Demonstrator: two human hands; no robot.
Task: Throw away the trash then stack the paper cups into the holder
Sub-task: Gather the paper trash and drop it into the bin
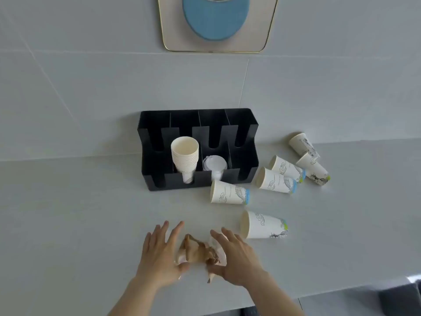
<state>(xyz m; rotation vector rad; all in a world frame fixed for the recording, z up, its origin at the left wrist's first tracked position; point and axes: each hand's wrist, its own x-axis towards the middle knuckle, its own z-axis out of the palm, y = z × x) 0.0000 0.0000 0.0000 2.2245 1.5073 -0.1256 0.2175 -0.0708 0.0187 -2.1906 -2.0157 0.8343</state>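
Note:
A crumpled wad of brown and white paper trash (200, 251) lies on the grey counter near its front edge. My left hand (159, 252) and my right hand (237, 258) press against it from either side, fingers spread, thumbs touching the paper. Several printed paper cups lie on their sides to the right: the nearest cup (264, 225), one in front of the holder (229, 192), and others farther back (276, 180). The black cup holder (157, 142) stands against the wall with a stack of cups (185, 153) in one slot.
A stack of clear plastic lids (214, 165) sits in the holder's neighbouring slot. The counter's front edge (341, 290) runs diagonally at lower right, with a dark object (401, 297) below it. A framed blue disc (216, 19) hangs on the tiled wall above.

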